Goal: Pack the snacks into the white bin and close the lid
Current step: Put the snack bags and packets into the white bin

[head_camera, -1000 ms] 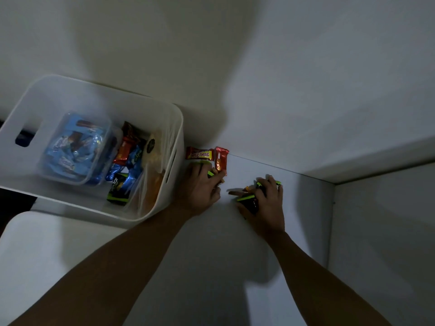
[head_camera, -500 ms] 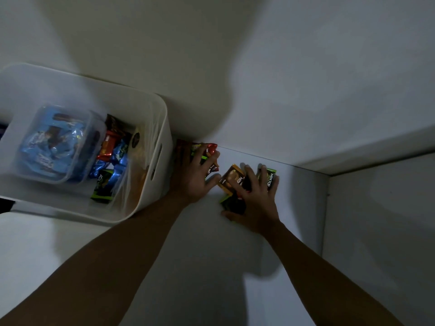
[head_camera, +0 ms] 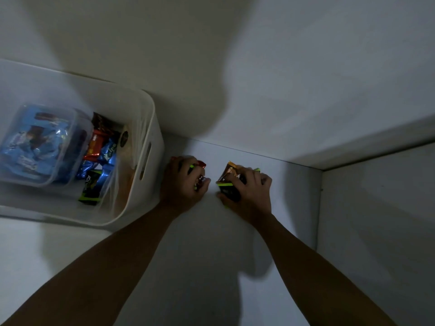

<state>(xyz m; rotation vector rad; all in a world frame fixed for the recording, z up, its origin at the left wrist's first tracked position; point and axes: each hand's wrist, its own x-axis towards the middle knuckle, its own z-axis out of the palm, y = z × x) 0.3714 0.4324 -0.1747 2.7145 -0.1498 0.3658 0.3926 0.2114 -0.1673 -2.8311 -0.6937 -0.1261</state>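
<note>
Your left hand (head_camera: pixel 182 184) curls its grip round red and green-edged snack packets (head_camera: pixel 200 164) at the far edge of the surface (head_camera: pixel 211 236), just beside the white bin (head_camera: pixel 150 128). Your right hand (head_camera: pixel 249 191) bunches gold and black packets (head_camera: pixel 229 171) nearby. The open bin holds wrappers (head_camera: pixel 94 149) and a clear tub (head_camera: pixel 35 147). Several slick packets gathered at once could slip free on the lift.

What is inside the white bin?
The bin holds a clear tub of blue snacks, loose packets and a clear bag. Whatever lies under them is hidden.
</note>
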